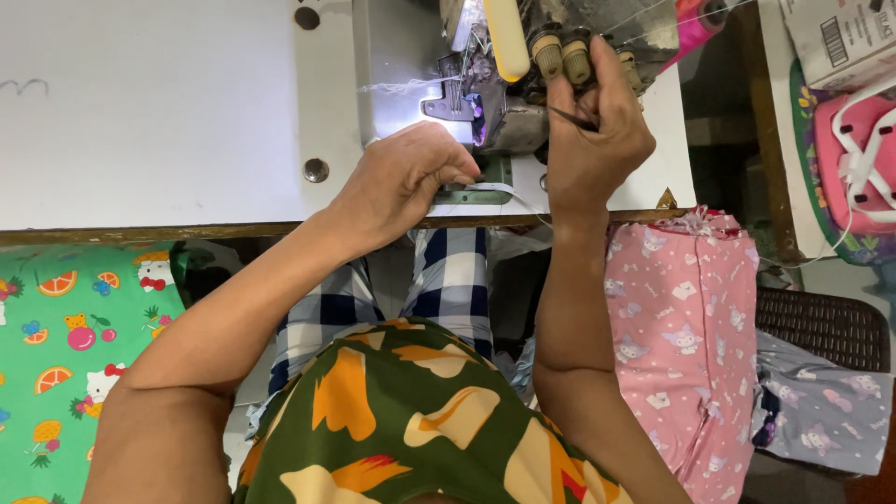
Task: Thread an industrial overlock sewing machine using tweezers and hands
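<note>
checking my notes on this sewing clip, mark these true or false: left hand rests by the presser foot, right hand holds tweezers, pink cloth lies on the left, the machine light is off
1. The left hand rests on the sewing machine bed by the presser foot: true.
2. The right hand holds thin dark tweezers: true.
3. The pink cloth lies on the left: false, it is on the right; a green fruit-print cloth is on the left.
4. The machine light is off: false, the needle area is brightly lit.

The sewing machine [523, 56] is cut off by the top edge at twelve o'clock. The right hand [593, 140] hides most of a thin dark tool [571, 118], perhaps tweezers. The left hand [406, 177] covers its own fingertips.
</note>
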